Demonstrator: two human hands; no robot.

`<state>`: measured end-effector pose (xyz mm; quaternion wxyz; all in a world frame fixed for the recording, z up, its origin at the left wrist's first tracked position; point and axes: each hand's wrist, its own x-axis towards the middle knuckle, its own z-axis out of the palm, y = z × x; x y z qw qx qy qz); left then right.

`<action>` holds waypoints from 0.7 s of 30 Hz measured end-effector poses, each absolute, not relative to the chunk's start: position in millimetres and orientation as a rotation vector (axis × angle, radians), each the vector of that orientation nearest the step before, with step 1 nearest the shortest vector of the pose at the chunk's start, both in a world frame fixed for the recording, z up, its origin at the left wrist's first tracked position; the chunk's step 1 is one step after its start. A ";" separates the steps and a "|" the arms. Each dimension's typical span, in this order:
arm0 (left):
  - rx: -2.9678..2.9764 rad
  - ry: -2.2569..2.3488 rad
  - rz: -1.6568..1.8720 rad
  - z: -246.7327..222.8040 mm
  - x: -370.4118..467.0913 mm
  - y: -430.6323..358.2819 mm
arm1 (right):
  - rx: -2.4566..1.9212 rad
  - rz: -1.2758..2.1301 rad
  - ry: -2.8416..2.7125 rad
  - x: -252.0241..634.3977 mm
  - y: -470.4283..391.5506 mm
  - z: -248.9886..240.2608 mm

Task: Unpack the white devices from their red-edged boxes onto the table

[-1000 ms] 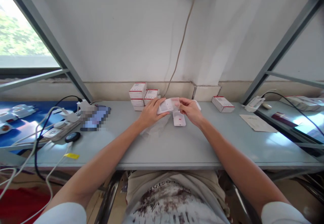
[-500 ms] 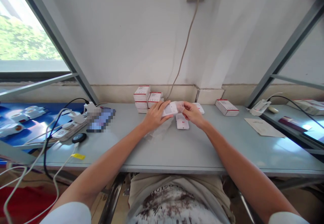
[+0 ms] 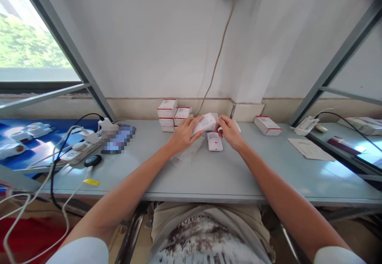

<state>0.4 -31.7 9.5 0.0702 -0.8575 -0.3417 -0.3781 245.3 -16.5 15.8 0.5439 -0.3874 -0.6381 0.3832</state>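
My left hand (image 3: 183,134) is closed around a small white flat device (image 3: 205,122), thumb below and fingers above. Thin clear plastic film (image 3: 213,125) shows at the device's right end, where my right hand (image 3: 230,132) is in a pinch. Whether the right fingertips grip the film is hard to see. Just below, a second white device (image 3: 215,142) with a small red mark lies on the table. Another white item (image 3: 238,126) is mostly covered by my right hand. Near my left wrist lies more crumpled clear plastic (image 3: 186,155).
Several small white-and-red boxes (image 3: 167,114) are stacked by the wall, and one more box (image 3: 267,126) lies to the right. A blurred phone (image 3: 119,139), a power strip (image 3: 78,152) and a round black object (image 3: 92,160) are on the left. A paper sheet (image 3: 310,149) lies at the right.
The white device in my left hand has tilted, its right end rising. My right hand has shifted slightly, and more of the device on the table shows below.
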 end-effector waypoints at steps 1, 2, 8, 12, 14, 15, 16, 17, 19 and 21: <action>-2.593 -1.045 -1.132 9.7 1.4 -32.7 | -0.920 0.858 -1.473 244.8 -15.4 15.1; -2.605 -1.062 -1.126 9.7 2.2 -33.7 | -0.920 0.811 -1.430 244.1 -14.7 14.5; -2.615 -1.163 -1.072 7.0 2.1 -35.0 | -0.925 0.733 -1.240 247.1 -10.0 13.2; -2.606 -1.184 -1.107 5.1 -1.0 -30.5 | -0.961 0.686 -1.120 260.0 -1.4 13.6; -2.613 -1.176 -1.166 5.1 -1.6 -29.0 | -0.958 0.678 -1.077 265.8 1.9 14.7; -2.621 -1.175 -1.203 5.2 -1.5 -28.8 | -0.955 0.677 -1.060 267.9 2.8 15.5; -2.631 -1.181 -1.244 5.4 -1.0 -28.9 | -0.953 0.675 -1.047 269.2 3.2 16.3; -2.642 -1.197 -1.296 5.6 -0.2 -29.3 | -0.952 0.676 -1.041 269.8 3.1 17.3; -2.668 -1.259 -1.440 5.8 2.4 -30.2 | -0.949 0.691 -1.054 268.8 1.4 18.8; -2.695 -1.347 -1.621 6.0 5.8 -30.8 | -0.943 0.734 -1.104 265.5 -1.3 19.3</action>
